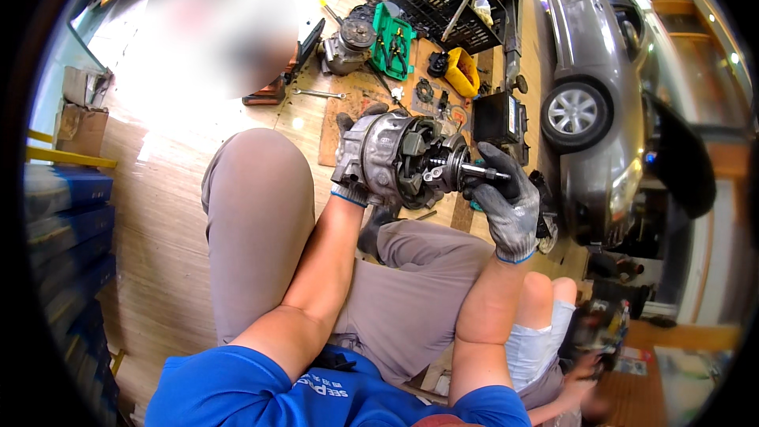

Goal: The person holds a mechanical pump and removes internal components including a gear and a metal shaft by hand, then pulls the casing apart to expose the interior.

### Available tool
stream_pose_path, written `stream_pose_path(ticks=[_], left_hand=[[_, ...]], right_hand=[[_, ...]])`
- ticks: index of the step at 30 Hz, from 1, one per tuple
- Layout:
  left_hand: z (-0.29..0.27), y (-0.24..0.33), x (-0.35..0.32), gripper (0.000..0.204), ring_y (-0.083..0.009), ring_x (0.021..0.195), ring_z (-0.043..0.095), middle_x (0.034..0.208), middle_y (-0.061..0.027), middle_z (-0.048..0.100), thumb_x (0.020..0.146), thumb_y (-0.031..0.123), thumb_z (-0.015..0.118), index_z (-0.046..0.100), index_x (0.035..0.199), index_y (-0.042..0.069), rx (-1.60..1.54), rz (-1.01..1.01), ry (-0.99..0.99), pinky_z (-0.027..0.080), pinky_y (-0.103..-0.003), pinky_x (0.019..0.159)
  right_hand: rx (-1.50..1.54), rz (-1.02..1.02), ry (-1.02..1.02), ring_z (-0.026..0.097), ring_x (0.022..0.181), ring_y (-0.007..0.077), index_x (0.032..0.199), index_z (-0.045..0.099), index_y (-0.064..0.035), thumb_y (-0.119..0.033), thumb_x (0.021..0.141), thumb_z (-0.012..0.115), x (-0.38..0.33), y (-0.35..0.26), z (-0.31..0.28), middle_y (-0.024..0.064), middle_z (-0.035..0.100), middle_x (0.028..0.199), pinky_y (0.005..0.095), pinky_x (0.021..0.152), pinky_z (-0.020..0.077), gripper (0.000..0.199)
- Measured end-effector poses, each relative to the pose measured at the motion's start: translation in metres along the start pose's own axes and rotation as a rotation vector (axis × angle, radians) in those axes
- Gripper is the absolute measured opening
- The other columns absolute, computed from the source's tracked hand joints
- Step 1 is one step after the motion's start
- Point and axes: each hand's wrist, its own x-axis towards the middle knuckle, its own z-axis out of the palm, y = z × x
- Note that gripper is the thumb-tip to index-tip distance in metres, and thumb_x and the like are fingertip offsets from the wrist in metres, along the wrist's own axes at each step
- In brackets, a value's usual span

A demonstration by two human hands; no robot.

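1. My left hand (pixel 345 122) is closed on the metal housing (pixel 381 156), much of it hidden behind the casting.
2. My right hand (pixel 507 204) is narrow, thumb and fingers closed round the outer end of the shaft (pixel 486 171).
3. The housing is held in front of my knees, lying sideways, its open end and shaft pointing to my right.
4. I judge this step to be fitting or drawing out the shaft and its inner parts (pixel 443 164); I cannot tell which.
5. The next move, I'd say, calls for a firm left hold and a straight shaft, so nothing binds.
6. The housing is dull grey cast metal, round and ribbed; the shaft is slim, smooth and shinier, with a coil spring further in.
7. My gloves are knitted pale grey with dark coated palms and blue-edged cuffs.
8. Beyond lie stained brown cardboard (pixel 336 142) and a slim steel wrench (pixel 319 93).
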Motion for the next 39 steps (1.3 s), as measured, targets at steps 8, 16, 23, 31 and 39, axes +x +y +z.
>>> stream_pose_path(ticks=[8, 16, 23, 31, 39], left_hand=[[-0.004, -0.002, -0.002, 0.041, -0.0246, 0.115, 0.066, 0.123, -0.0105, 0.07, 0.097, 0.034, 0.057, 0.064, 0.129, 0.009, 0.458, 0.186, 0.073, 0.05, -0.043, 0.107], [0.005, -0.042, -0.003, 0.049, -0.0235, 0.119, 0.064, 0.129, -0.01, 0.067, 0.094, 0.039, 0.057, 0.061, 0.133, 0.01, -0.089, -0.047, 0.009, 0.048, -0.04, 0.107], [0.018, -0.02, -0.005, 0.046, -0.0232, 0.109, 0.068, 0.116, -0.0087, 0.072, 0.082, 0.029, 0.075, 0.069, 0.122, 0.009, 0.004, 0.113, 0.21, 0.052, -0.037, 0.1], [0.017, -0.012, 0.004, 0.06, -0.0288, 0.102, 0.067, 0.112, -0.009, 0.07, 0.069, 0.034, 0.083, 0.067, 0.123, 0.01, 0.603, 0.271, 0.304, 0.055, -0.039, 0.089], [0.014, -0.027, -0.006, 0.056, -0.0272, 0.114, 0.065, 0.122, -0.0098, 0.069, 0.088, 0.052, 0.061, 0.065, 0.126, 0.012, 0.385, -0.011, 0.453, 0.051, -0.045, 0.101]], right_hand=[[-0.043, -0.056, 0.044, 0.064, 0.09, 0.0108, 0.132, 0.063, 0.004, 0.007, 0.09, 0.07, 0.002, 0.004, 0.001, 0.0054, 0.068, 0.107, 0.0256, 0.079, 0.0548, 0.043], [0.022, -0.036, 0.049, 0.062, 0.075, 0.0079, 0.123, 0.067, 0.0035, -0.001, 0.095, 0.068, 0.002, -0.002, 0.011, 0.0072, 0.072, 0.099, 0.0227, 0.067, 0.052, 0.028], [-0.219, -0.222, 0.161, 0.071, 0.084, 0.0132, 0.106, 0.071, 0.0023, -0.001, 0.089, 0.076, 0.006, -0.01, 0.036, 0.0096, 0.076, 0.096, 0.0268, 0.076, 0.0576, 0.017], [-0.508, -0.339, 0.044, 0.06, 0.125, 0.0315, 0.138, 0.059, -0.0071, -0.025, 0.065, 0.093, 0.017, -0.004, 0.014, 0.0178, 0.056, 0.142, 0.0421, 0.102, 0.0525, 0.082], [-0.618, -0.352, -0.044, 0.042, 0.142, 0.0404, 0.147, 0.048, -0.0112, -0.038, 0.058, 0.099, 0.013, -0.002, 0.034, 0.0221, 0.044, 0.151, 0.0496, 0.115, 0.0429, 0.106]])
